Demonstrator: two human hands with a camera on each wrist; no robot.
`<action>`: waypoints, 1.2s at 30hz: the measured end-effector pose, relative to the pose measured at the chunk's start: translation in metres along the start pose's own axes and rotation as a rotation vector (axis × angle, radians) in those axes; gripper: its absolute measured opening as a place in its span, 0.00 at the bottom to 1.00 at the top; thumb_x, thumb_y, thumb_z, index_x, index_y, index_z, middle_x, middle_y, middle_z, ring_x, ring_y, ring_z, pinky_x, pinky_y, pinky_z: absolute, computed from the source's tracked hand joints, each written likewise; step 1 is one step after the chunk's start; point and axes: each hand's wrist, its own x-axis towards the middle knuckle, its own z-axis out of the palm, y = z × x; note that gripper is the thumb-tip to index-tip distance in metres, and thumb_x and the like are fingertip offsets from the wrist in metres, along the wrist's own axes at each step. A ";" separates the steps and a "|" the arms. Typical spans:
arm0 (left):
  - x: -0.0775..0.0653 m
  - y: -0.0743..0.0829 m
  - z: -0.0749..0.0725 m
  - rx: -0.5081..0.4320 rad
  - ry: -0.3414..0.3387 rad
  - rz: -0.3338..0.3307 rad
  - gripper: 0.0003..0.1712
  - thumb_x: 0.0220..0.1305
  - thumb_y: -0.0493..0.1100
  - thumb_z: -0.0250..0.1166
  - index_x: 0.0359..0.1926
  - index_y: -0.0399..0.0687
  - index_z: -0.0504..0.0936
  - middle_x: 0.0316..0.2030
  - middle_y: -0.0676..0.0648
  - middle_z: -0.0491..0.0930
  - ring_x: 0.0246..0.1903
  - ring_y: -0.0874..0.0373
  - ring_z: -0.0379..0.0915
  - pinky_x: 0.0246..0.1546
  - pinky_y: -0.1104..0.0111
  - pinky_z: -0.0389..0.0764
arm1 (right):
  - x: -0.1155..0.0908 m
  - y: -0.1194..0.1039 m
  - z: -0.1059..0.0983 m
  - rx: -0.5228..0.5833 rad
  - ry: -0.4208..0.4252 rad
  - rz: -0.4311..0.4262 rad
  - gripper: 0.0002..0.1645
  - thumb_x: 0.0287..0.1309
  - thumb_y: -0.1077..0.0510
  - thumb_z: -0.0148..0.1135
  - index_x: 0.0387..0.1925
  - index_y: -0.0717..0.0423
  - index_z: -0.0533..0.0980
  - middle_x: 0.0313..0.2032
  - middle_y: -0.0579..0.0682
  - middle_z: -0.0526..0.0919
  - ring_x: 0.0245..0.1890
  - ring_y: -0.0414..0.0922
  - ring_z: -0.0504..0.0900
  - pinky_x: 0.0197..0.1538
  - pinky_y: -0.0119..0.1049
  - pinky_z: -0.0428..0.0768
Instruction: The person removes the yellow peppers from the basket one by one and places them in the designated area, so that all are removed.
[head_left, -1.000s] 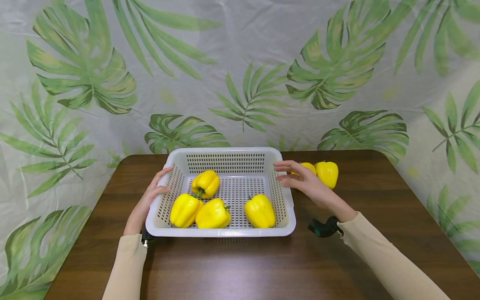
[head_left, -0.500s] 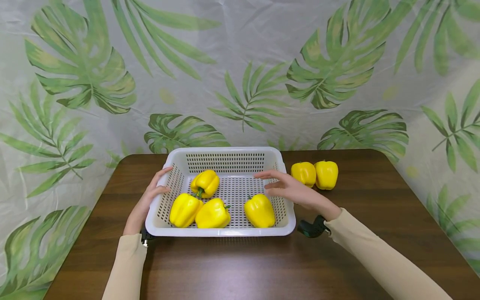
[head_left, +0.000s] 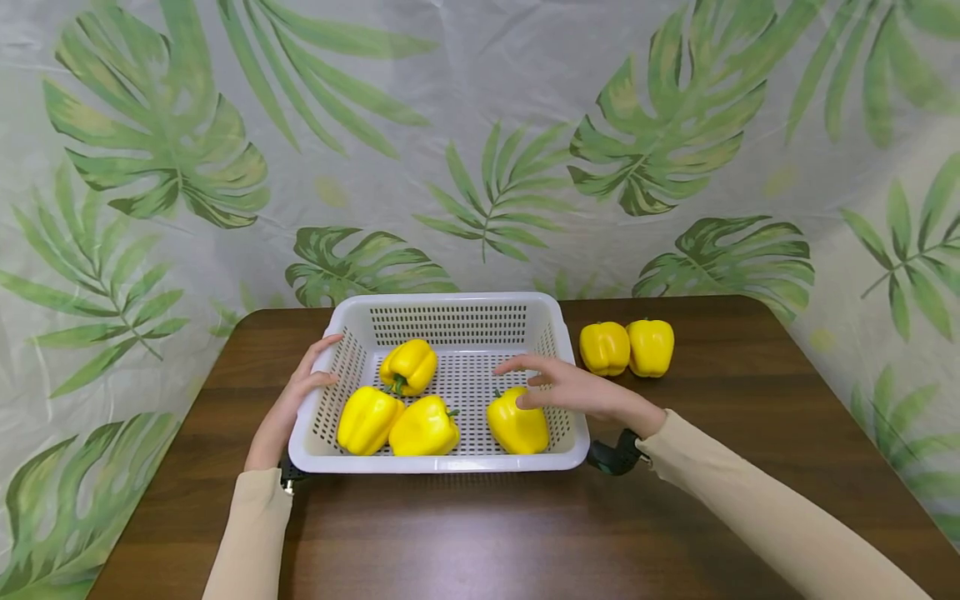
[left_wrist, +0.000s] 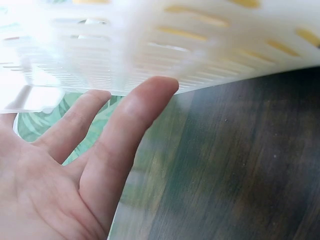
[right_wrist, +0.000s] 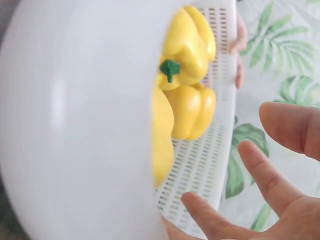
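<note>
In the head view, my left hand (head_left: 288, 408) lies along the left side of a white perforated plastic basket (head_left: 438, 464). Its thumb and fingers, fairly straight in the left wrist view, touch the basket's side. My right hand (head_left: 573, 387) reaches over the basket's right rim, fingers spread and holding nothing. Below it sits a yellow bell pepper (head_left: 517, 427), partly covered by the thumb; contact cannot be told. Further left in the basket are a back pepper (head_left: 409, 367), a front-left pepper (head_left: 366, 423) and a pepper beside it (head_left: 424, 427).
Two yellow bell peppers stand side by side on the dark wooden table (head_left: 480, 533), right of the basket: the nearer one (head_left: 604, 348) and the outer one (head_left: 651, 348). A leaf-patterned cloth (head_left: 495, 150) hangs behind the table.
My right hand has moved left and inward from the basket's right rim to over the right pepper, uncovering the two peppers on the table. The left hand stays on the basket's side.
</note>
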 end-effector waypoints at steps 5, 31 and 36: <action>0.001 0.000 0.000 -0.010 -0.001 0.006 0.34 0.68 0.35 0.42 0.73 0.59 0.49 0.72 0.39 0.39 0.63 0.34 0.48 0.49 0.59 0.71 | 0.002 0.001 0.006 -0.073 -0.016 -0.020 0.26 0.60 0.60 0.58 0.61 0.56 0.70 0.65 0.57 0.65 0.63 0.59 0.62 0.61 0.60 0.60; 0.001 0.000 0.001 -0.017 -0.005 0.032 0.34 0.68 0.34 0.42 0.71 0.63 0.53 0.72 0.37 0.38 0.63 0.33 0.47 0.49 0.56 0.71 | 0.006 0.000 0.020 -0.294 -0.095 0.063 0.30 0.55 0.64 0.59 0.62 0.56 0.71 0.61 0.57 0.71 0.58 0.54 0.68 0.61 0.54 0.63; 0.002 -0.001 0.001 -0.007 -0.004 0.037 0.34 0.68 0.35 0.43 0.72 0.62 0.52 0.72 0.37 0.37 0.63 0.33 0.47 0.50 0.51 0.68 | 0.006 0.001 0.020 -0.307 -0.090 0.034 0.30 0.53 0.67 0.58 0.61 0.56 0.73 0.60 0.56 0.73 0.56 0.52 0.70 0.59 0.51 0.65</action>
